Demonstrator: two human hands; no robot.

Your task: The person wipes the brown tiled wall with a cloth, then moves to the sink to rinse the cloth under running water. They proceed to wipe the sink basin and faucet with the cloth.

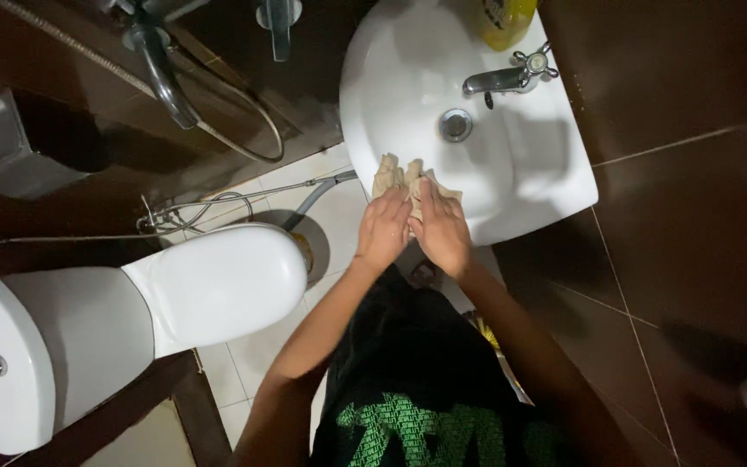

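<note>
A beige cloth (399, 176) lies bunched on the front rim of the white wash basin (391, 78). My left hand (383, 229) and my right hand (440, 227) press down on it side by side, fingers closed over the fabric. Both forearms reach forward from my body in a dark garment with a green pattern. The cloth's near part is hidden under my hands.
A chrome tap (505, 78) and drain (455, 124) sit in the basin, with a yellow bottle (501, 17) at its back edge. A white toilet (140, 311) with its lid shut stands to the left. Hoses (218, 203) run along the dark wall. A floor drain (309, 251) is below.
</note>
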